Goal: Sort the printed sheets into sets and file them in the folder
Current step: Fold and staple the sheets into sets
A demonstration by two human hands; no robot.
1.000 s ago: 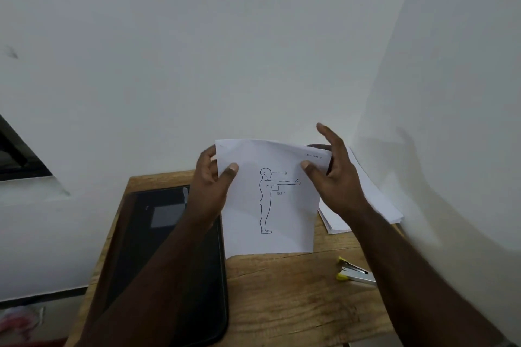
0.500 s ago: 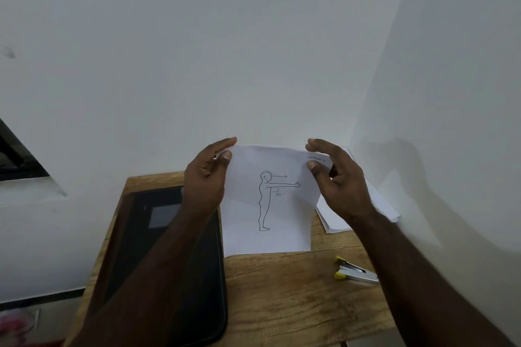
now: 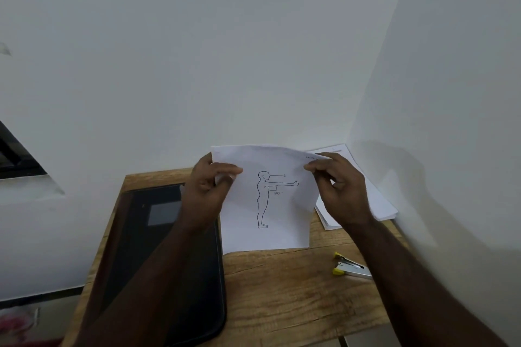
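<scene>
— What's in hand right now?

— One sheet [image 3: 267,205], the one with the standing figure and its arm held out. It hangs upright between the two hands, its bottom edge down at the table [image 3: 282,290]. The left hand [image 3: 205,191] pinches the top left corner, thumb in front, fingers behind. The right hand [image 3: 341,189] pinches the top right corner the same way. Both are clamped on paper, with the sheet's width between them.

— So which step is that?

— Sorting, I'd say. It looks like a page being checked or squared up for a set. Nothing seems filed yet.

— And next?

— Probably deciding which set it belongs to and laying it down flat. That needs a light grip, since the top edge already bows a little between the thumbs.

— Where's everything else?

— The stack [image 3: 366,194] lies just behind and under the right hand, against the wall. The folder [image 3: 169,262] is below the left forearm, black and closed, so it must be opened before filing. A stapler [image 3: 351,266] sits nearer me than the right hand, beside that forearm.

— Anything in the way?

— Only that closed folder, and the left arm lying across it.
</scene>
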